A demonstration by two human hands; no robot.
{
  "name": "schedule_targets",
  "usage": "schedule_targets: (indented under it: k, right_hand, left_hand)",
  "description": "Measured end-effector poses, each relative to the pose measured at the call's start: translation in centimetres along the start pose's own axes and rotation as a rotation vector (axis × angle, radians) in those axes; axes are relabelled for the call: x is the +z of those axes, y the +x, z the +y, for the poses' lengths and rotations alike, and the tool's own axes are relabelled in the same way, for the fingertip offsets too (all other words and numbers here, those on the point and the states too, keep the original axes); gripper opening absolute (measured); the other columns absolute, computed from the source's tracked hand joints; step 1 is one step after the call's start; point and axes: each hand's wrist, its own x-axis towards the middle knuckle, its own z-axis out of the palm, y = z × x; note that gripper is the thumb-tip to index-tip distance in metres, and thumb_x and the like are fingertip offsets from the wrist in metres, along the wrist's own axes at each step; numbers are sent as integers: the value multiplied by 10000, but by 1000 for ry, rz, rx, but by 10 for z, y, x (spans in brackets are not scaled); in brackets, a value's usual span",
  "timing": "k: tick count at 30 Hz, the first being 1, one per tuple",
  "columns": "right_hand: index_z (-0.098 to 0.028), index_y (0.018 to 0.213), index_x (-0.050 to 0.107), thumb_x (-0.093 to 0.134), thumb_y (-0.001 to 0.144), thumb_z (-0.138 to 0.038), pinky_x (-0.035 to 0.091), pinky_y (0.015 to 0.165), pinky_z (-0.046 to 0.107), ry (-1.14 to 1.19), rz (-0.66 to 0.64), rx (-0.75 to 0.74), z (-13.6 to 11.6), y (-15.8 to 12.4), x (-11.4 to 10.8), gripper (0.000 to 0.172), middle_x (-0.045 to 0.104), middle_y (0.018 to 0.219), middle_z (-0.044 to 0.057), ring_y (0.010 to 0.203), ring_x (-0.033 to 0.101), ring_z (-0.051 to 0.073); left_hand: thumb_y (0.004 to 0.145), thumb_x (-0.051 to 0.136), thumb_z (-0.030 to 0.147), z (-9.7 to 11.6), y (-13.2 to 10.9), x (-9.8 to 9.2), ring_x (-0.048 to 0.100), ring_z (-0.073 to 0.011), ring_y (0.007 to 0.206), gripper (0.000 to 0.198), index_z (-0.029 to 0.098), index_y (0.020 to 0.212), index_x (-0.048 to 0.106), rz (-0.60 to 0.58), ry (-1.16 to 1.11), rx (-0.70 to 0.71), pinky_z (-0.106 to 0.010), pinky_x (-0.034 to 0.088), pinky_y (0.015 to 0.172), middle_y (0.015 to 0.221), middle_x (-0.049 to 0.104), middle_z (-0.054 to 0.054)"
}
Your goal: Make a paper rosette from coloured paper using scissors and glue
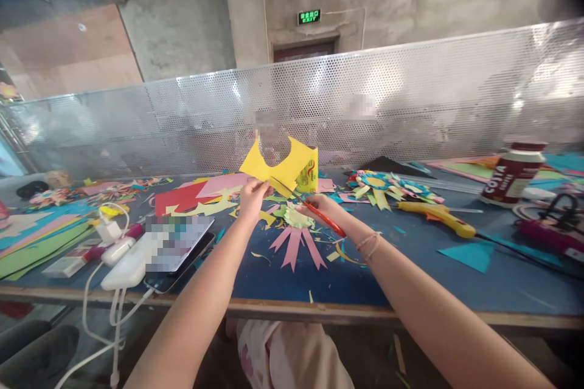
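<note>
My left hand (255, 196) pinches the lower edge of a yellow paper sheet (269, 171), which has a large rounded notch cut out of its top. In my right hand (326, 209) are red-handled scissors (322, 217), their blades reaching to the sheet's lower edge. Below the hands, a paper rosette (298, 219) with a pale green centre and pink ribbon tails lies on the blue table (283, 289). Behind the sheet stands a yellow box (310, 171), partly covered by the paper.
Phones and a white power bank (132, 258) with cables lie to the left. A yellow glue gun (438, 219), finished rosettes (376, 183) and a Costa bottle (513, 173) occupy the right. Paper scraps are scattered about. A perforated metal screen (205, 121) rises behind the table.
</note>
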Motion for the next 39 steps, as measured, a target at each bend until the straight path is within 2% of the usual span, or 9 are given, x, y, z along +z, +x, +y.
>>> schedule_targets:
  k: [3,8,19,25,29,34,39]
  right_hand:
    - [-204,538,421,536,687,-723,262,464,268,-35,-41,19,-2,-1,-1,553,373,501,-12,488,363,110]
    - [-192,605,447,531,713,-687,256,474,258,-13,-69,3,2,0,1,513,388,524,-36,502,357,99]
    - [-199,575,397,496,735,-678,231,487,259,-31,-35,14,9,5,7,515,364,533,-25,513,322,101]
    - [-202,551,411,544,707,-672,240,486,262,-67,-12,-8,13,8,8,513,384,527,-9,505,358,112]
    - [-201,550,429,547,704,-677,239,483,258,-62,3,-18,15,9,9,514,391,526,-6,505,375,116]
    - [-199,581,438,539,717,-669,243,476,250,-30,-26,-4,10,5,7,499,398,534,-13,504,365,108]
    - [-191,624,452,519,735,-650,299,498,252,14,-52,16,-1,-1,3,477,448,567,-11,534,394,111]
  left_hand:
    - [517,796,354,2,-1,0,591,-130,591,294,132,634,643,-4,-8,-5,-310,506,710,585,628,-11]
    - [488,808,360,3,-4,2,584,-118,579,323,125,657,666,-37,-3,-23,-291,501,686,589,627,-4]
    - [468,817,364,2,-5,3,584,-120,572,331,130,639,657,-64,-3,-35,-287,505,670,581,622,-3]
    - [461,821,332,1,-3,2,596,-120,589,368,130,724,663,-73,-28,-40,-281,502,670,658,660,-24]
    - [473,810,330,2,-3,3,594,-120,572,330,132,672,634,-51,-31,-45,-280,503,661,624,640,-14]
    - [519,783,340,0,-3,3,598,-132,591,292,136,671,639,-54,6,-27,-288,508,668,605,631,-16]
    - [547,774,342,-2,-6,4,592,-128,608,273,150,713,675,-125,33,-26,-284,513,679,657,652,-27]
